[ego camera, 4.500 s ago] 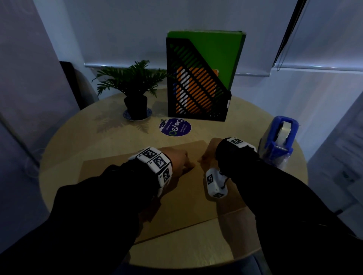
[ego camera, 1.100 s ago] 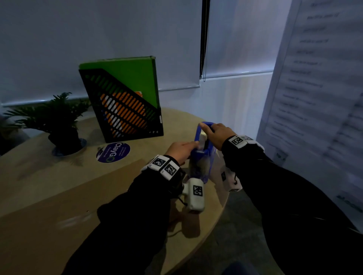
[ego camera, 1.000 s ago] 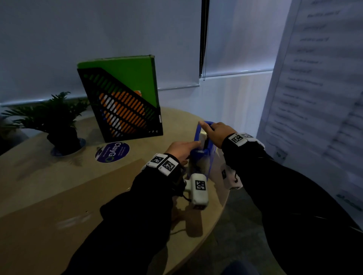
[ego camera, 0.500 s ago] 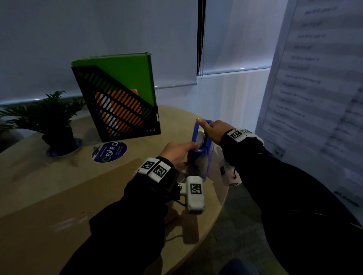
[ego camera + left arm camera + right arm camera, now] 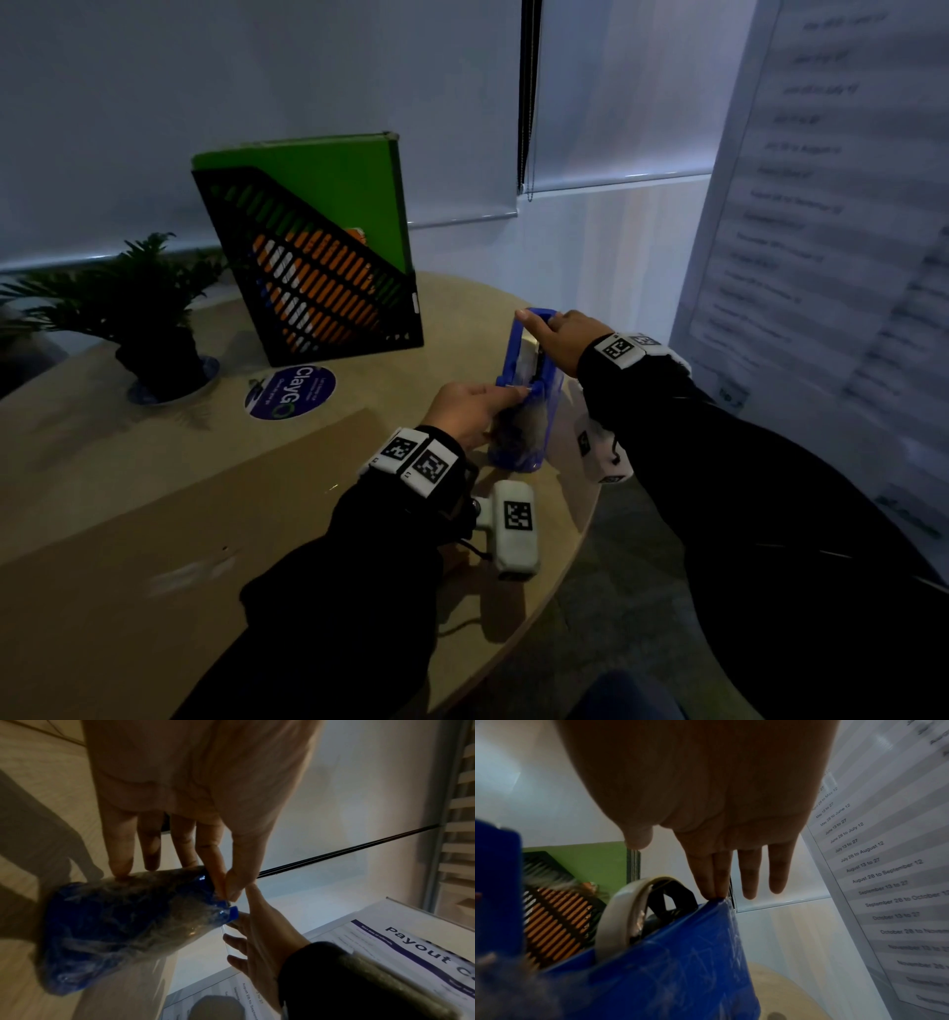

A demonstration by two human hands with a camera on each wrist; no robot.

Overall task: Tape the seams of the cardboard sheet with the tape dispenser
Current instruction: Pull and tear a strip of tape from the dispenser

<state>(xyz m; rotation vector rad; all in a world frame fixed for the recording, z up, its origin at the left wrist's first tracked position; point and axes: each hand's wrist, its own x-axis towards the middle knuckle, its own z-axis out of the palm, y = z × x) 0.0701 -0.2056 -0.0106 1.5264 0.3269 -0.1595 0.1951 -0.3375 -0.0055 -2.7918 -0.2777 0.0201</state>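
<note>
The blue tape dispenser (image 5: pixel 515 360) stands upright near the round table's right edge, its lower part wrapped in crumpled clear tape (image 5: pixel 115 923). A white tape roll (image 5: pixel 621 914) sits inside its frame. My left hand (image 5: pixel 516 393) pinches the dispenser's front edge between thumb and index finger (image 5: pixel 218 882). My right hand (image 5: pixel 534 321) rests on top with straight fingers, and two fingertips (image 5: pixel 716 892) touch the upper blue rim. The brown cardboard sheet (image 5: pixel 154 565) lies flat on the table to the left, under my left forearm.
A black mesh file holder (image 5: pixel 318 288) with green and orange folders stands at the back, a potted plant (image 5: pixel 149 318) to its left and a round purple sticker (image 5: pixel 290 393) in front. A printed white banner (image 5: pixel 821 257) hangs at the right. The table edge (image 5: pixel 580 519) runs just right of the dispenser.
Both hands left the cardboard and went right to the dispenser. In the last second the left hand slid a little lower on its front; the right hand stayed on top.
</note>
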